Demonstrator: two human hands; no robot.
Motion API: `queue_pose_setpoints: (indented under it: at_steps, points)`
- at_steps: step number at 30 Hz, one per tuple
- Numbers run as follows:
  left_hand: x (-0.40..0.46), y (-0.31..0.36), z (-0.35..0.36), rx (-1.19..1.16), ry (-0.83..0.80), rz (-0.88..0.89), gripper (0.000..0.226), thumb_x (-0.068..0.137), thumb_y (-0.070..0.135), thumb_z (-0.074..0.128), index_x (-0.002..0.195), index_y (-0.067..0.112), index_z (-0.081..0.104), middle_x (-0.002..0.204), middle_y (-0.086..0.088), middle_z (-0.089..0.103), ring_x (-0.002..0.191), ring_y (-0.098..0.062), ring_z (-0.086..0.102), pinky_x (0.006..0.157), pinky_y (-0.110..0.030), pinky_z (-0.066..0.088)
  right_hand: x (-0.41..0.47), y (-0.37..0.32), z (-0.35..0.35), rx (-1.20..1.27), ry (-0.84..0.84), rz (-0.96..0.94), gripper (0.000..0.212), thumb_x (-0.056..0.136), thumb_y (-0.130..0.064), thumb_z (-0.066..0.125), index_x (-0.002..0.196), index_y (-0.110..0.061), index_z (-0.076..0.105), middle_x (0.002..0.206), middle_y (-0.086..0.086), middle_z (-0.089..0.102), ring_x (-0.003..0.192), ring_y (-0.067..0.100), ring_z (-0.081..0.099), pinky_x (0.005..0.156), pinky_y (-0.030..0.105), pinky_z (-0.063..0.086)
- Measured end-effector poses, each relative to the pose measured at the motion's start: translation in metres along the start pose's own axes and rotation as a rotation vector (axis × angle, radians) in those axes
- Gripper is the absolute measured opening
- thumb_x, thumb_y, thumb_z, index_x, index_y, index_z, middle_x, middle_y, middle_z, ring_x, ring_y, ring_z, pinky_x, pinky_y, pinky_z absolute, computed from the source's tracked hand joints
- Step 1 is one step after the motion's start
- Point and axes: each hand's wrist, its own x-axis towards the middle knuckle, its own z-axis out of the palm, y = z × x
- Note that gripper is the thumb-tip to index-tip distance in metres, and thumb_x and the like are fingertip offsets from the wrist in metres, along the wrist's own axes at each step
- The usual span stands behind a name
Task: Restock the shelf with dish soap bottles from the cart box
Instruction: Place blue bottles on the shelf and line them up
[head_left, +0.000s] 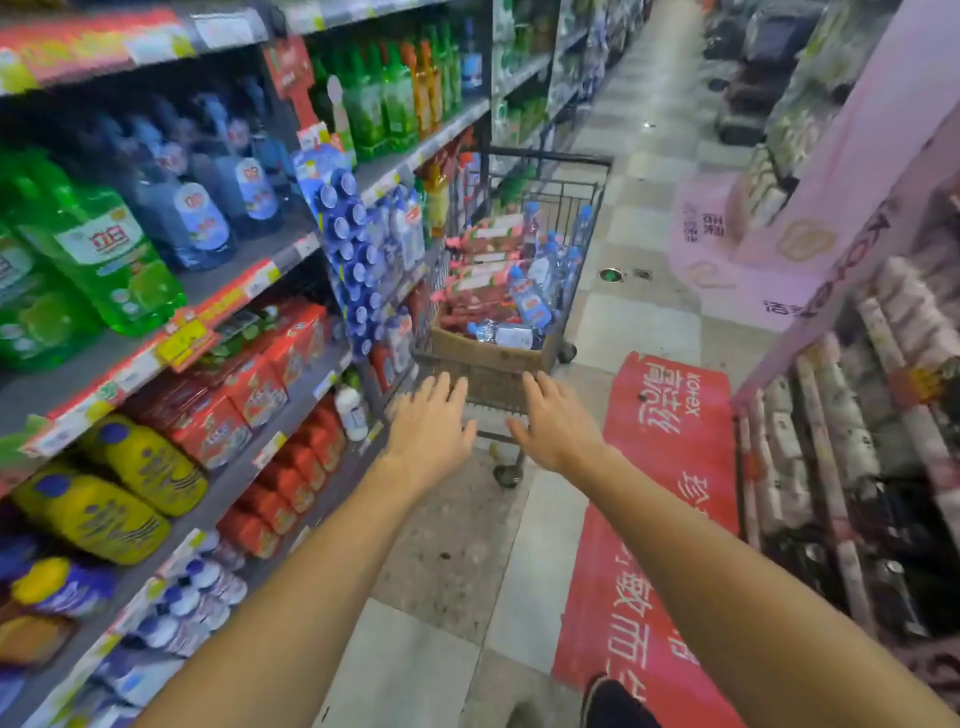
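Observation:
A dark wire cart stands in the aisle ahead of me, close to the left shelving. Inside it sits a cardboard box holding clear-blue dish soap bottles and red packs. Matching blue bottles line the left shelf at chest height, beside green ones. Both arms reach forward. My left hand and my right hand hover just short of the cart's near edge, fingers straight and spread, holding nothing.
Red boxes and yellow bottles fill the lower left shelves. A hanging strip of blue items juts out beside the cart. Red floor mats lie to the right, with pink displays and packed shelves beyond.

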Motion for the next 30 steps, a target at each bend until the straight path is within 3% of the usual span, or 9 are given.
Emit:
queue_pose_setpoints:
  at_steps: [6, 17, 23, 30]
  points:
    - [0.077, 0.065, 0.012, 0.035, -0.067, 0.063, 0.063, 0.102, 0.043, 0.039, 0.155, 0.014, 0.021, 0.161, -0.008, 0.023, 0.149, -0.025, 0.019, 0.118, -0.045, 0.022, 0.027, 0.087, -0.001, 0.047, -0.028, 0.049, 0.068, 0.100, -0.042, 0.048, 0.152, -0.005, 0.027, 0.146, 0.015, 0.042, 0.136, 0.033, 0.038, 0.113, 0.040, 0.031]
    - [0.225, 0.106, 0.055, 0.032, -0.158, 0.088, 0.056, 0.101, 0.043, 0.040, 0.148, 0.014, 0.033, 0.156, -0.009, 0.033, 0.146, -0.025, 0.025, 0.114, -0.044, 0.026, 0.134, 0.181, 0.020, 0.067, -0.085, 0.108, 0.064, 0.100, -0.040, 0.048, 0.149, -0.004, 0.030, 0.147, 0.016, 0.041, 0.137, 0.033, 0.037, 0.114, 0.041, 0.031]
    - [0.319, 0.099, 0.081, -0.047, -0.192, -0.021, 0.049, 0.097, 0.044, 0.045, 0.137, 0.016, 0.046, 0.140, -0.005, 0.049, 0.133, -0.023, 0.042, 0.107, -0.044, 0.037, 0.233, 0.220, 0.028, 0.045, -0.206, 0.080, 0.061, 0.099, -0.043, 0.048, 0.145, -0.007, 0.034, 0.140, 0.015, 0.046, 0.131, 0.034, 0.042, 0.110, 0.042, 0.034]
    - [0.404, 0.091, 0.097, -0.088, -0.256, -0.129, 0.045, 0.098, 0.042, 0.045, 0.135, 0.017, 0.048, 0.140, -0.004, 0.048, 0.134, -0.023, 0.040, 0.106, -0.041, 0.034, 0.337, 0.244, 0.035, 0.103, -0.259, 0.056, 0.049, 0.100, -0.037, 0.047, 0.140, -0.009, 0.041, 0.137, 0.012, 0.048, 0.132, 0.033, 0.041, 0.107, 0.042, 0.037]
